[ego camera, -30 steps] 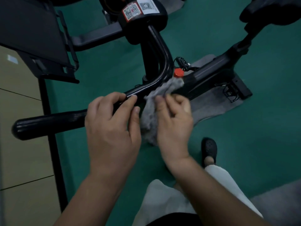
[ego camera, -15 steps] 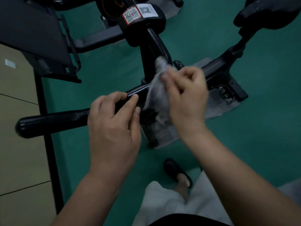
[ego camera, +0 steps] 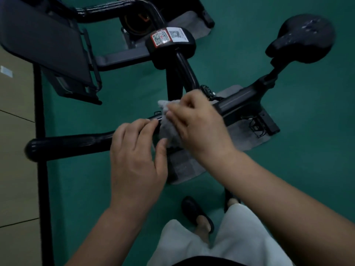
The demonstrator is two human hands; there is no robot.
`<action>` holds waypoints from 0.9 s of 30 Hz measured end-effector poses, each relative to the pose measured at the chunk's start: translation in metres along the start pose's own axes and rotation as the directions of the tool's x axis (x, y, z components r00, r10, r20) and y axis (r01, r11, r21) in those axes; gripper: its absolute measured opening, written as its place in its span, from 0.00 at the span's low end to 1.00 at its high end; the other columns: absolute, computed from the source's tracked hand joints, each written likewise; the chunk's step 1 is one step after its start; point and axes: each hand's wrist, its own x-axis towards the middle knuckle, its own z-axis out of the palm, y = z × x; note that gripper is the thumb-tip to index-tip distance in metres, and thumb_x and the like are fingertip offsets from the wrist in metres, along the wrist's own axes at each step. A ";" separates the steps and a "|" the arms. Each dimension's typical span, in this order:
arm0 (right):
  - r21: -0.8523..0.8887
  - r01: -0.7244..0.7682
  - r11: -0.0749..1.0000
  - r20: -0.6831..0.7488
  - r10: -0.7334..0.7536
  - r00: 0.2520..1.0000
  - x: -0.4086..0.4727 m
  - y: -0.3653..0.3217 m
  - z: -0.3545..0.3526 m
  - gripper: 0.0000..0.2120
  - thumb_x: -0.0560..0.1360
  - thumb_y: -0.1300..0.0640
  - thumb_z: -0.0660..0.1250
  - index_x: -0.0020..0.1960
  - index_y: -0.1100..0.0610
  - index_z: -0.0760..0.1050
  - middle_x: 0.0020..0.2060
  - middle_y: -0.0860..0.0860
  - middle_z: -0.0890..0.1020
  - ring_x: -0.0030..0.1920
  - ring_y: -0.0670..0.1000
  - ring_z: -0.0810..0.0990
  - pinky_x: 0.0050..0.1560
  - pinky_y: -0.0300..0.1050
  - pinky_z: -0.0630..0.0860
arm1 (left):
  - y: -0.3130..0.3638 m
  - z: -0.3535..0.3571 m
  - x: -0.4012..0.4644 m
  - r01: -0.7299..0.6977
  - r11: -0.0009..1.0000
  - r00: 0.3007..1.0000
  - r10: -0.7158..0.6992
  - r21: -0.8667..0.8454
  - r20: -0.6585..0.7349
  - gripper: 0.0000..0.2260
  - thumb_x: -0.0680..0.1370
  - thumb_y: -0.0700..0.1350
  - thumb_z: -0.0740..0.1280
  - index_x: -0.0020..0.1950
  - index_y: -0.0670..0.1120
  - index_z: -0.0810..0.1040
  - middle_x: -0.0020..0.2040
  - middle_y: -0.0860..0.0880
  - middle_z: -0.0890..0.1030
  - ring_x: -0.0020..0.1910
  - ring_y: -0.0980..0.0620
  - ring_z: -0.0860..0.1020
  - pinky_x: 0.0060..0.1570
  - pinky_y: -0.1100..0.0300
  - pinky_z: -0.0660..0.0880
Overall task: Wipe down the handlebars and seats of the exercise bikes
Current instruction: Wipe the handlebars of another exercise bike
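Left hand (ego camera: 136,152) curls over black handlebar (ego camera: 69,144), fingers wrapped on top. Right hand (ego camera: 197,127) pinches grey cloth (ego camera: 169,129) against same bar, just beside left fingertips. Seat (ego camera: 305,41) well apart, upper right, above green floor (ego camera: 288,169).

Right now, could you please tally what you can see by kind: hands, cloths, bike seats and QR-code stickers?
Hands: 2, the left hand and the right hand
Cloths: 1, the grey cloth
Bike seats: 1, the black seat
QR-code stickers: 2, red-bordered sticker and white sticker
Total: 6
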 end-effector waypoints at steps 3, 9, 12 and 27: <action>-0.223 0.069 0.972 0.067 -0.056 0.996 0.016 0.017 -0.020 0.14 0.79 0.49 0.63 0.53 0.57 0.81 0.49 0.52 0.74 0.44 0.51 0.74 0.45 0.46 0.74 | 0.003 0.002 -0.002 0.030 0.999 1.000 -0.030 -0.015 -0.005 0.17 0.81 0.46 0.64 0.67 0.39 0.76 0.62 0.43 0.76 0.64 0.42 0.69 0.69 0.53 0.62; -0.185 0.256 0.949 0.113 -0.238 0.965 0.001 -0.006 -0.002 0.14 0.77 0.51 0.63 0.52 0.59 0.83 0.47 0.54 0.81 0.42 0.55 0.78 0.38 0.44 0.76 | 0.006 0.004 -0.005 0.076 0.996 0.997 -0.077 -0.044 -0.014 0.17 0.80 0.45 0.65 0.66 0.38 0.77 0.63 0.42 0.76 0.66 0.41 0.70 0.71 0.52 0.63; -0.231 0.250 0.940 0.113 -0.230 0.967 0.012 0.011 -0.026 0.10 0.78 0.52 0.66 0.55 0.55 0.83 0.51 0.50 0.84 0.47 0.55 0.80 0.45 0.49 0.80 | 0.007 0.001 -0.008 0.108 0.993 0.994 -0.109 -0.050 -0.018 0.18 0.80 0.46 0.65 0.67 0.38 0.76 0.64 0.42 0.76 0.68 0.41 0.69 0.71 0.50 0.65; -0.257 0.449 0.856 0.296 -0.373 0.880 0.015 0.007 -0.028 0.13 0.76 0.53 0.69 0.58 0.54 0.82 0.57 0.48 0.82 0.44 0.55 0.82 0.47 0.45 0.78 | -0.030 -0.039 -0.036 0.278 0.961 0.904 -0.258 0.010 -0.342 0.15 0.79 0.41 0.68 0.65 0.37 0.78 0.63 0.34 0.74 0.63 0.36 0.68 0.70 0.58 0.59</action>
